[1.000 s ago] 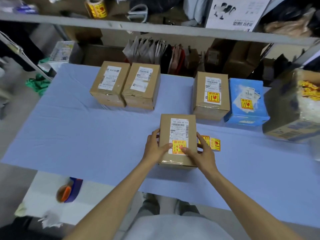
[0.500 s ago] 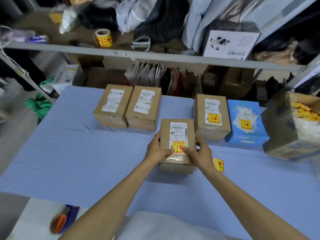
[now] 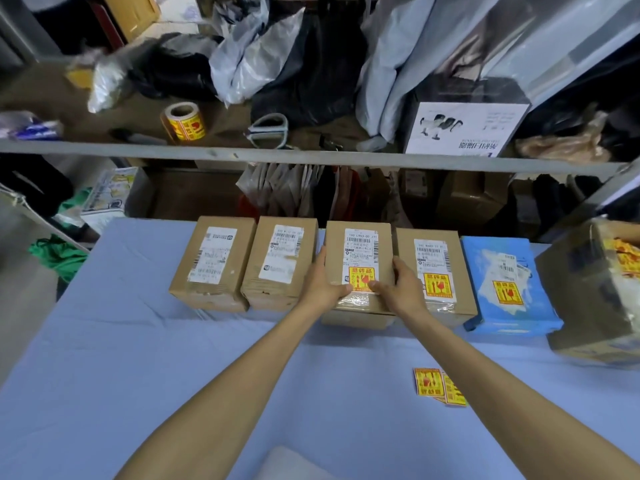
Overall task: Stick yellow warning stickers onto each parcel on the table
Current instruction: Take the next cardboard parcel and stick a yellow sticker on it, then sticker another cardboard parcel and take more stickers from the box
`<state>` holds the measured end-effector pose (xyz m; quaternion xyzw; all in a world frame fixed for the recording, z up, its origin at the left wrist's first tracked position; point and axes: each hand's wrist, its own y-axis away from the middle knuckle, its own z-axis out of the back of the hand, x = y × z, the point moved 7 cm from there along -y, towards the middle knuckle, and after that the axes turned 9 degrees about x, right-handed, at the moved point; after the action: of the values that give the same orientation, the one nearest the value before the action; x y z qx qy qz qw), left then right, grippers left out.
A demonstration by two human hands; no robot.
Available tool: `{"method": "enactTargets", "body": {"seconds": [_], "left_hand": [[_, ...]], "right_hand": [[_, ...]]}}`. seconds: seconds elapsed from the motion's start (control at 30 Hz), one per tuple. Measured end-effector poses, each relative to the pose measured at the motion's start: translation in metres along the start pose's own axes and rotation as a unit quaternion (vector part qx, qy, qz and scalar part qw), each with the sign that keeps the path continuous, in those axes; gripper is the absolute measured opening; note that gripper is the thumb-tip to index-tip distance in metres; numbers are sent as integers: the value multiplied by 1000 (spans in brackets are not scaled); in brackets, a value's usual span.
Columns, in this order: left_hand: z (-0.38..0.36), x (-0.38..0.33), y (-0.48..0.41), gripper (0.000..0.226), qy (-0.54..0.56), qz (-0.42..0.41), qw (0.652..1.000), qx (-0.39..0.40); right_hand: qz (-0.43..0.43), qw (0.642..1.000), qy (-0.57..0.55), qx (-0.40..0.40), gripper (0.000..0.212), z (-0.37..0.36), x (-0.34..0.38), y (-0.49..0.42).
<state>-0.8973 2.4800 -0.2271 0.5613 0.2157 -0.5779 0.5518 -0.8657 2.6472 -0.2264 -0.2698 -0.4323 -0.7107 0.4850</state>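
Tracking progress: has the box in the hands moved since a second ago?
Yes: the held box moved away from the person, into line beside the stickered brown box.

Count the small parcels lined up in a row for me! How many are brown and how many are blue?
Brown parcels: 4
Blue parcel: 1
Total: 5
The big box at the right edge is left out.
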Motion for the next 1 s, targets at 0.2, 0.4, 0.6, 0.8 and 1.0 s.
{"method": "enactTargets", "body": {"seconds": [0.2,0.4,0.6,0.8,1.0], "left_hand": [[-2,13,-27,86,-35,12,999,-4],[-5,24,-33,81,-58,25,998,-3],[-7,21,-30,87,-122,23,992,5],[22,3,-9,64,-203,4,979,7],[105,21,20,47,-268,41,958,-89]], "right_hand": [[-37,999,36,4,43,-7,-4,-23],[-58,995,79,18,45,-18,-10,-31],[-51,987,153,21,61,-22,-3,-26],[6,926,375,36,43,-28,28,-8],[58,892,443,67,39,-54,61,9]]}}
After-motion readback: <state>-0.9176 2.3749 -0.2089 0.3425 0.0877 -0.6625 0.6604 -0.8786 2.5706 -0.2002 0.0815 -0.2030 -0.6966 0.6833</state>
